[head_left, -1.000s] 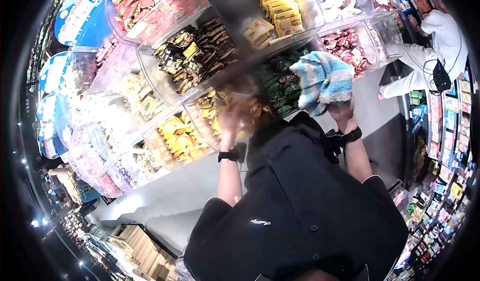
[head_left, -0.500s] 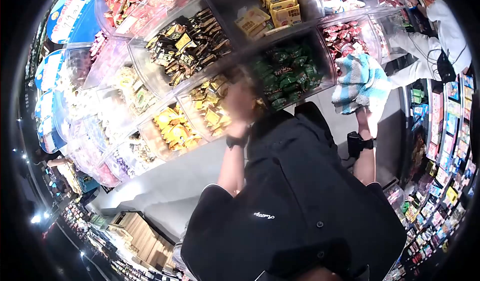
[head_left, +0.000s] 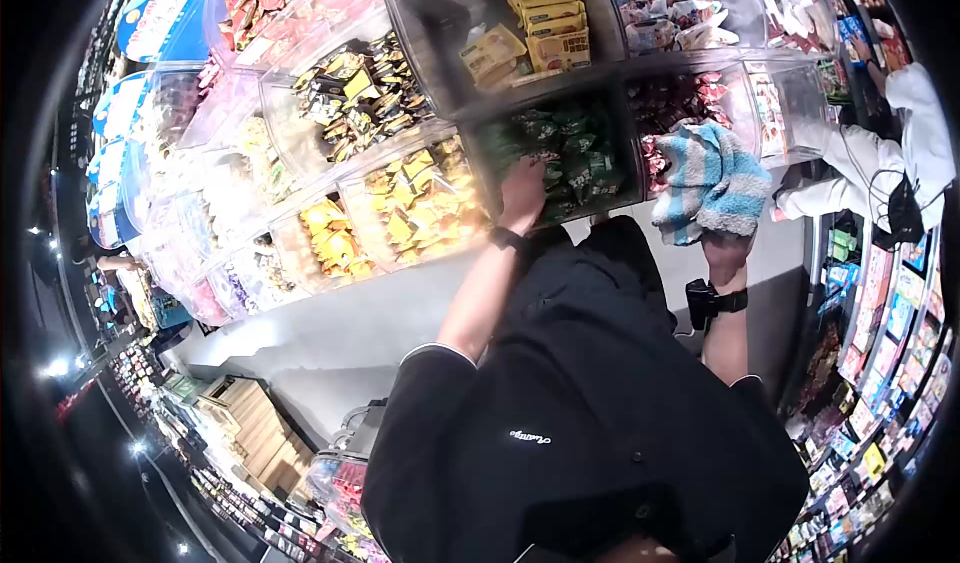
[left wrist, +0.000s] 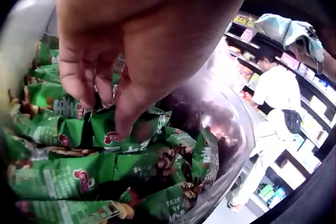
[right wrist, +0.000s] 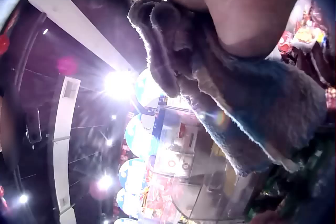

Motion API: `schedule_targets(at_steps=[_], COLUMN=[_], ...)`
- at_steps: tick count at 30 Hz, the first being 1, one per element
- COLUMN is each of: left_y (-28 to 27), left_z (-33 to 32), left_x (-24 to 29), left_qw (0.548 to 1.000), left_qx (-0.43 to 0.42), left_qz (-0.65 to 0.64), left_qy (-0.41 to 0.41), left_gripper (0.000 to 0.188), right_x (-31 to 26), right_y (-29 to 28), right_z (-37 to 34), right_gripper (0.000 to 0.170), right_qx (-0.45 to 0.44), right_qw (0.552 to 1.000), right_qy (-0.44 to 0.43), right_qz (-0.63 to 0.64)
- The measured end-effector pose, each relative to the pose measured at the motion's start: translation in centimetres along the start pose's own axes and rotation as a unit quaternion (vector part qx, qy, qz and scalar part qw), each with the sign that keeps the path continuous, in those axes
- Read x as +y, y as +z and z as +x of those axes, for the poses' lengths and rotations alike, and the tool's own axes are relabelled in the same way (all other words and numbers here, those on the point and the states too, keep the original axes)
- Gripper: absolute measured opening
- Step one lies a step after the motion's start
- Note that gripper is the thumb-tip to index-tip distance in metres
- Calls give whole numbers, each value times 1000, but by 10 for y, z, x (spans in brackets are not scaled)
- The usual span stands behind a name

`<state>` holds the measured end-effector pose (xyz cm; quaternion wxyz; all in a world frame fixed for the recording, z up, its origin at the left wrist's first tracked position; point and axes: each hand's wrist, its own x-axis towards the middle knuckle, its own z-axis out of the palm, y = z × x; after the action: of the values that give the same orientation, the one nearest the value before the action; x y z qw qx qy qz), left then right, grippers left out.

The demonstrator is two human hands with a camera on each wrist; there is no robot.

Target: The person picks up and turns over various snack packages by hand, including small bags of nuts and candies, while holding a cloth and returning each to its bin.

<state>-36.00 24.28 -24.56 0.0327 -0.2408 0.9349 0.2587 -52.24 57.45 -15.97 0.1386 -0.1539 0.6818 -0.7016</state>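
My left hand point(head_left: 522, 195) reaches into a clear bin point(left wrist: 247, 121) heaped with green snack packets point(head_left: 580, 153). In the left wrist view its thumb and fingertips pinch the upper edge of one green packet point(left wrist: 107, 124), which still lies among the others. My right hand point(head_left: 728, 253) grips a fluffy towel point(head_left: 710, 178) striped in blue, white and grey. The towel hangs bunched over the fingers, in front of a bin of red packets point(head_left: 660, 113), and hides most of them. From the right wrist, the towel point(right wrist: 252, 108) shows folded beneath the palm.
Behind the green packets stands a bin with yellow packets point(head_left: 548, 28). Bins of gold packets point(head_left: 410, 203) and black packets point(head_left: 350, 98) lie to the left. A person in white point(head_left: 880, 148) stands at shelves on the right. Wooden crates point(head_left: 255, 433) are at lower left.
My left hand has moved right, from the gold packets into the green ones. The right hand swung right with the towel, then back slightly left. The person in white stays at the shelves.
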Motion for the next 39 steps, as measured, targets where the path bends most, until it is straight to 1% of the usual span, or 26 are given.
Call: schedule_targets(at_steps=[2, 3, 4, 5, 6, 7, 9, 10, 11, 13, 14, 15, 17, 19, 20, 23, 26, 29, 31, 32, 33, 34, 35, 36, 38, 39], left_y=[-20, -32, -45, -52, -42, -114, -134, -144, -151, -165, -175, -171, -177, -166, -162, -169, -179, -186, -186, -180, -183, -187, -191, -196, -208, -212], left_z=[-1, -4, -6, -7, -11, -19, -30, -33, -37, -46, -51, -52, -56, -57, -57, -60, -65, -69, -70, -73, -73, -75, -77, -80, -81, -81], left_x=[12, 15, 14, 12, 2, 57, 63, 82, 92, 109, 123, 125, 141, 145, 139, 138, 137, 129, 121, 107, 105, 105, 105, 105, 108, 107], left_qw=[998, 997, 995, 992, 981, 925, 847, 765, 749, 717, 721, 727, 731, 761, 777, 754, 722, 710, 709, 736, 713, 689, 663, 595, 581, 574], left_qx=[12, 17, 24, 31, 127, 60, 16, 73, 75, 77, 76, 75, 76, 149, 140, 116, 110, 107, 136, 124, 123, 121, 118, 85, 52, 36], left_qz=[-33, -62, -90, -118, -147, -337, -500, -626, -644, -679, -677, -677, -674, -630, -612, -645, -681, -694, -691, -666, -690, -715, -738, -799, -812, -818], left_qy=[-49, -42, -34, -25, 14, -162, -180, -133, -136, -138, -128, -91, -76, -41, -51, -52, -50, -52, -22, 0, -9, -20, -31, -13, -15, -15], left_gripper=[15, 14, 14, 14, 20, 24, 14, 20, 19, 18, 19, 19, 19, 13, 10, 9, 10, 13, 14, 13, 15, 17, 20, 32, 39, 43], right_x=[20, 2, -17, -18, -19, -33, -61, -60, -64, -84, -92, -96, -91, -100, -115, -127, -131, -141, -129, -115, -108, -104, -99, -100, -108, -117], right_y=[-14, -8, -1, 3, 5, 18, 44, 52, 60, 90, 105, 118, 136, 151, 160, 179, 185, 186, 185, 179, 178, 172, 172, 176, 180, 182], right_z=[3, 10, 17, 21, 24, 27, 34, 32, 31, 31, 31, 30, 24, 21, 20, 9, 12, 11, 13, 9, 7, 10, 8, 7, 0, -1], right_gripper=[48, 44, 42, 42, 43, 41, 40, 43, 46, 52, 56, 60, 60, 60, 62, 66, 67, 62, 48, 45, 42, 43, 42, 42, 41, 42], right_qx=[5, -26, -8, -36, -65, -84, -120, -121, -129, -210, -265, -270, -170, -234, -259, -284, -322, -284, -216, -200, -178, -166, -181, -191, -219, -222], right_qw=[999, 971, 866, 861, 856, 868, 889, 935, 950, 889, 839, 838, 896, 906, 898, 892, 909, 913, 912, 956, 979, 971, 971, 962, 955, 955], right_qy=[-19, 68, 164, 160, 156, 140, 105, 81, 67, 74, 77, 97, 236, 199, 202, 147, 50, 130, 120, 38, -45, -172, -140, -108, -131, -194], right_qz=[-40, 228, 473, 481, 488, 469, 430, 324, 277, 401, 469, 465, 335, 292, 293, 320, 259, 265, 329, 212, 89, -26, 68, 162, 154, 26])
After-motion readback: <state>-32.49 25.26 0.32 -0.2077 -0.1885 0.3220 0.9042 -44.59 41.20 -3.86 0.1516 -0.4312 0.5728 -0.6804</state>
